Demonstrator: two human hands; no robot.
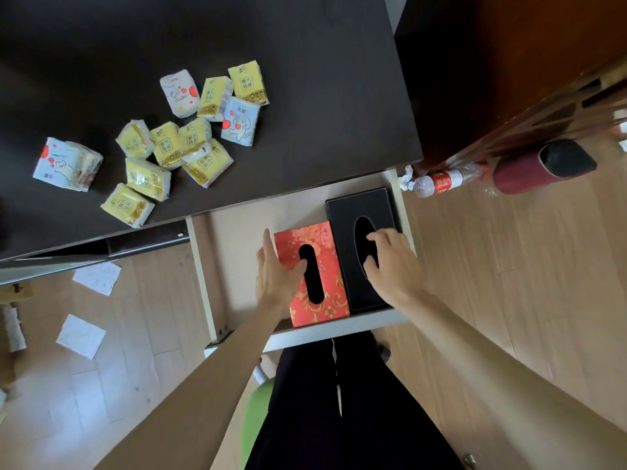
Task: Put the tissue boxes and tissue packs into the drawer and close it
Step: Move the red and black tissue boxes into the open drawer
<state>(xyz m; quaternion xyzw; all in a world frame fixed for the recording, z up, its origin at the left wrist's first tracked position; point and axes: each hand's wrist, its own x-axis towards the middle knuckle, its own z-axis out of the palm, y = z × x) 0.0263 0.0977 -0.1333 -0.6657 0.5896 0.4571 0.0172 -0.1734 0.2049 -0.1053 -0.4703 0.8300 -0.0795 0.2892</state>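
Squaring both boxes, I press my flat left hand (276, 276) against the red floral fabric tissue box (314, 276), while my right hand (390, 262), seemingly uncurled, rests on the black leather tissue box (361, 212).

"BiuBiu" in script on white tissue pack (179, 93); "活柔" on blue pack (240, 122); "原木纯品" on yellow pack (248, 83). Bottle label (443, 181) unreadable.

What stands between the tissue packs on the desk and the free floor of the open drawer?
Nothing visible does. The tissue packs lie loose on the dark desk; the drawer is open, its left part bare. The red box and black box fill only its right side.
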